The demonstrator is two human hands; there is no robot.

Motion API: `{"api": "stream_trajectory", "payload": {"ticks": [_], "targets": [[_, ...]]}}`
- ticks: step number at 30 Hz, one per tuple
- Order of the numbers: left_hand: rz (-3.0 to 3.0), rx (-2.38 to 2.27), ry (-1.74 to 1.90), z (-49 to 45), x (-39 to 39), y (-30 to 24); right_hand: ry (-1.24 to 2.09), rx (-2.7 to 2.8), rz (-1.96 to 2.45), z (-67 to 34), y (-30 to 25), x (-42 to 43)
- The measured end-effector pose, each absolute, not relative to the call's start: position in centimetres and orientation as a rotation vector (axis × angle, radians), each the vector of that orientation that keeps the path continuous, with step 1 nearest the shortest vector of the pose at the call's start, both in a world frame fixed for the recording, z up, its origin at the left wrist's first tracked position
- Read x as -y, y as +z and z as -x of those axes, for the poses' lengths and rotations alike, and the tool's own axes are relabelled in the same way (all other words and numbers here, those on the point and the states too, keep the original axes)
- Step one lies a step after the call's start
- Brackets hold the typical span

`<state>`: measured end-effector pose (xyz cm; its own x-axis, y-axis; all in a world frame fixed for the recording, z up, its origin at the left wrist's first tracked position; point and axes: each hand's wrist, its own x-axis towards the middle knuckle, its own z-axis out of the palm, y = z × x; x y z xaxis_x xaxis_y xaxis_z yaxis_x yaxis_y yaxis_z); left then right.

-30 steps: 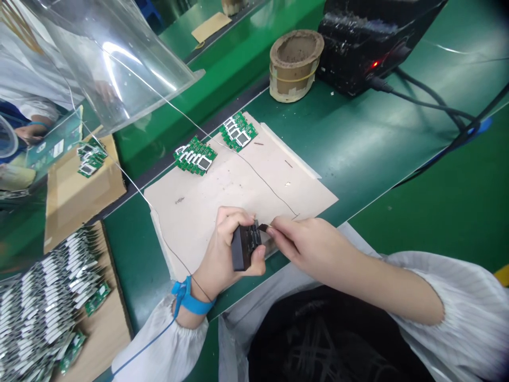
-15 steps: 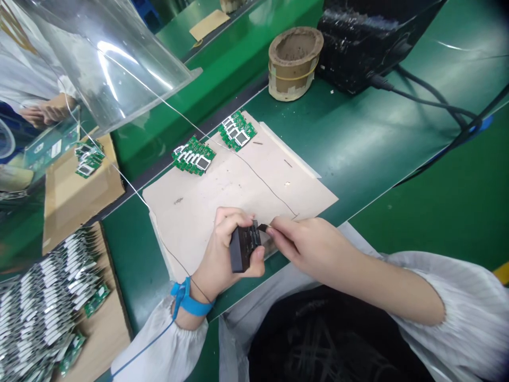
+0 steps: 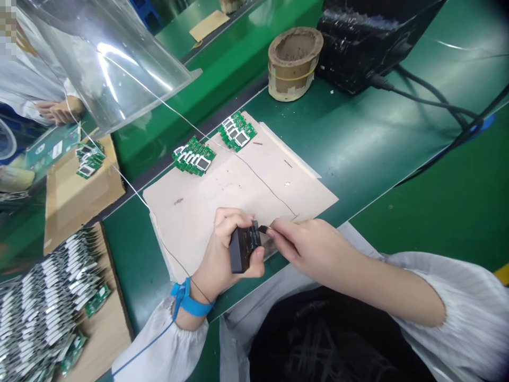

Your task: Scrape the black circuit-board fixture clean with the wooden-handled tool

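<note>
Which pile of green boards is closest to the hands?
The pile of green circuit boards on the tan sheet, the left one of the two there. The other pile sits farther up the sheet, and the big heap lies far off.

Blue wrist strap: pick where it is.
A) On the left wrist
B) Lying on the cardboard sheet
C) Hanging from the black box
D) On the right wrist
A. The blue wrist strap circles the wrist behind the left hand, which grips a black block.
</note>
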<state>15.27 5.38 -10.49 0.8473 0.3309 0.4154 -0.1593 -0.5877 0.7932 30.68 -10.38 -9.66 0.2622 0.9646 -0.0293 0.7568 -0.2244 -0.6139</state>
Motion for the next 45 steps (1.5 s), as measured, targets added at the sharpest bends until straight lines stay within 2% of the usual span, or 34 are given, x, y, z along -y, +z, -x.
{"api": "stream_trajectory", "payload": {"ticks": [24, 45], "targets": [[-2.084, -0.147, 0.654, -15.2, -5.4, -10.56, 0.593, 1.567, 2.091, -30.7, -9.52, 10.32], [-2.06, -0.122, 0.659, -15.17, -5.44, -10.42, 0.727, 1.434, 1.92, -31.54, -9.08, 10.17]]}}
